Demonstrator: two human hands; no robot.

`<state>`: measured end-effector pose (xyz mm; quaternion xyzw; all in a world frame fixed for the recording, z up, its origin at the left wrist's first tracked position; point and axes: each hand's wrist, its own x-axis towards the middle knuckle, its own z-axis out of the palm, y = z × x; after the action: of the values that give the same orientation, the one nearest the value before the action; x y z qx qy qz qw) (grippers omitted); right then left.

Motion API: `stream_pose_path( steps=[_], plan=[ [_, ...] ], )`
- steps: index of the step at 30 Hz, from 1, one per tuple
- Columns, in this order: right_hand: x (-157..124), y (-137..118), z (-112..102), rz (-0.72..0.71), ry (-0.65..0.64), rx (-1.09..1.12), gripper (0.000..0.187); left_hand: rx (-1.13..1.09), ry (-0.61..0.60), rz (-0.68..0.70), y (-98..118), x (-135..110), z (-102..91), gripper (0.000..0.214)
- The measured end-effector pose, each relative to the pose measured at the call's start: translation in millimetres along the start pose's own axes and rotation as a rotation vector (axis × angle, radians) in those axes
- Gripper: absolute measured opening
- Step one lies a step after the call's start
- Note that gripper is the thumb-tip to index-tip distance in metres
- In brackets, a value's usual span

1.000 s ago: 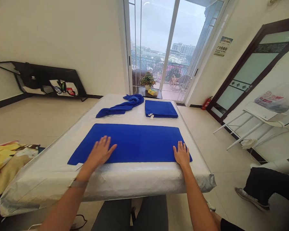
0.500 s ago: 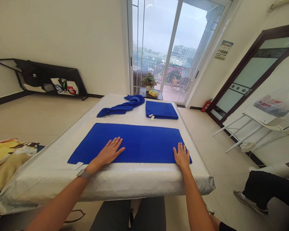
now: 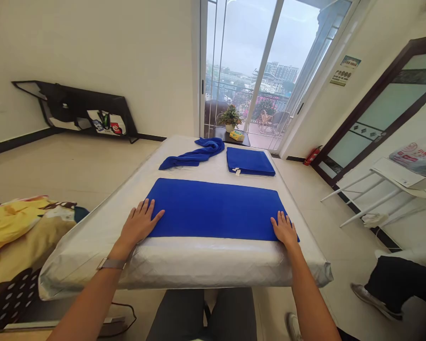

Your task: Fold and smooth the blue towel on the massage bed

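A blue towel (image 3: 216, 210) lies flat and smooth across the near part of a plastic-covered table (image 3: 206, 260). My left hand (image 3: 140, 221) rests open on its left end, fingers spread and pointing away from me. At the right end, my right hand (image 3: 284, 229) lies flat on the towel close to the near corner. Behind it, a folded stack of blue towels (image 3: 250, 160) with white tags sits at the far right. A crumpled blue towel (image 3: 195, 155) is bunched at the far left.
Patterned yellow and brown bedding (image 3: 31, 237) is heaped at the left. Past the far end stands a small dark table (image 3: 230, 139) with a potted plant (image 3: 230, 117). A white chair (image 3: 394, 182) holds a plastic bag. Another person's leg (image 3: 397, 284) shows at lower right.
My left hand has slid left from the towel's middle to its left end. My right hand stays at the right end. The view has shifted left.
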<state>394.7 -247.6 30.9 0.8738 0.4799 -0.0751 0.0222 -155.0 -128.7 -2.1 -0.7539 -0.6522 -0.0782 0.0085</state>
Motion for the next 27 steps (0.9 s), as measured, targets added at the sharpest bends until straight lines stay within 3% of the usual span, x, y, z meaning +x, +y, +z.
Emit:
stream_pose_path(
  steps=[3, 6, 10, 13, 17, 24, 27],
  plan=[
    [-10, -35, -14, 0.011, 0.065, -0.027, 0.067, 0.000, 0.014, 0.013, 0, 0, 1.1, 0.089],
    [-25, -97, -17, -0.196, 0.141, 0.007, 0.065, 0.013, 0.022, 0.045, -3, -1, 3.3, 0.088],
    [-41, -176, 0, -0.514, 0.090, 0.085, 0.067, 0.023, 0.019, 0.039, -4, -1, 4.0, 0.088],
    [-43, -197, 15, -0.556, 0.031, 0.107, 0.071, 0.012, 0.013, 0.034, -4, -1, 3.6, 0.089],
    [-33, -166, 22, -0.495, 0.024, 0.084, 0.071, -0.017, -0.005, 0.011, -5, -1, 3.2, 0.090],
    [5, -32, 13, -0.156, 0.060, 0.021, 0.073, 0.011, -0.002, 0.027, -5, -1, 3.8, 0.087],
    [14, 3, 15, -0.077, 0.102, 0.015, 0.073, 0.010, -0.019, 0.032, -13, 1, 4.6, 0.085]
  ],
)
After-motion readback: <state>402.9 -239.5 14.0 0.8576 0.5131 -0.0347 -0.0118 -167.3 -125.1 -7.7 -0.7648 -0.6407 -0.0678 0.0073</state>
